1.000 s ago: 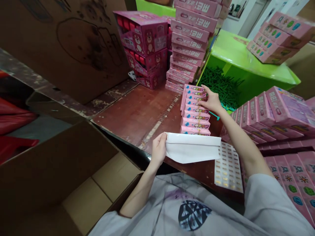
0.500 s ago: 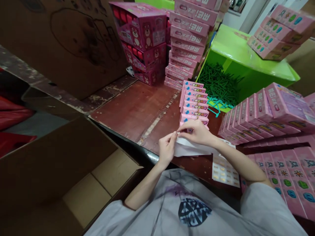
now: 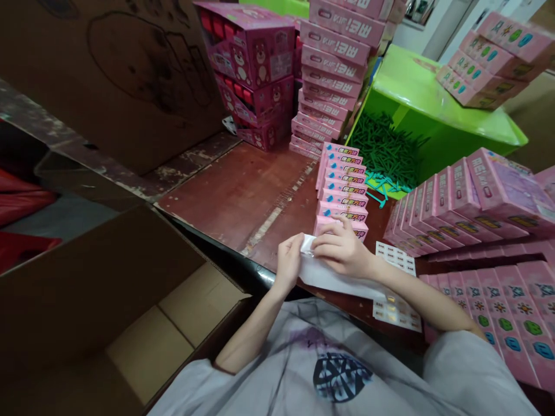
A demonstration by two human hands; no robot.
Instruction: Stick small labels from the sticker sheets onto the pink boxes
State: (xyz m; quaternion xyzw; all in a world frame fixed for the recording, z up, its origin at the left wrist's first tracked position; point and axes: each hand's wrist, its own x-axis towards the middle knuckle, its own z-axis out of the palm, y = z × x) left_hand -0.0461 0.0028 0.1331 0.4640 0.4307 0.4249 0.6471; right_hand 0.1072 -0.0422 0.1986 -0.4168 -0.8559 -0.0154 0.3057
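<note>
A long white strip (image 3: pixel 333 281), like paper or thin film, stretches low over the table's front edge in front of me. My left hand (image 3: pixel 288 264) is closed on its left end, thumb on top. My right hand (image 3: pixel 347 251) has its fingers curled over the strip close beside the left one, pressing or gripping it. Under my right forearm lies a sheet of small stickers (image 3: pixel 396 315), partly hidden by the arm and the strip. Just beyond my right hand stands a row of small pink boxes (image 3: pixel 344 188), the nearest partly covered by my fingers.
Tall stacks of pink boxes (image 3: pixel 332 69) and magenta bear-print boxes (image 3: pixel 266 55) stand at the back. A lime-green bin (image 3: pixel 451 124) holds many green sticks (image 3: pixel 385 144). More pink boxes (image 3: pixel 489 196) fill the right. An open cardboard carton (image 3: pixel 104 306) is at lower left.
My right hand has turned and come lower, its fingers now curled over the strip. More of the strip's left end shows between the hands, and more of the sticker sheet is visible.
</note>
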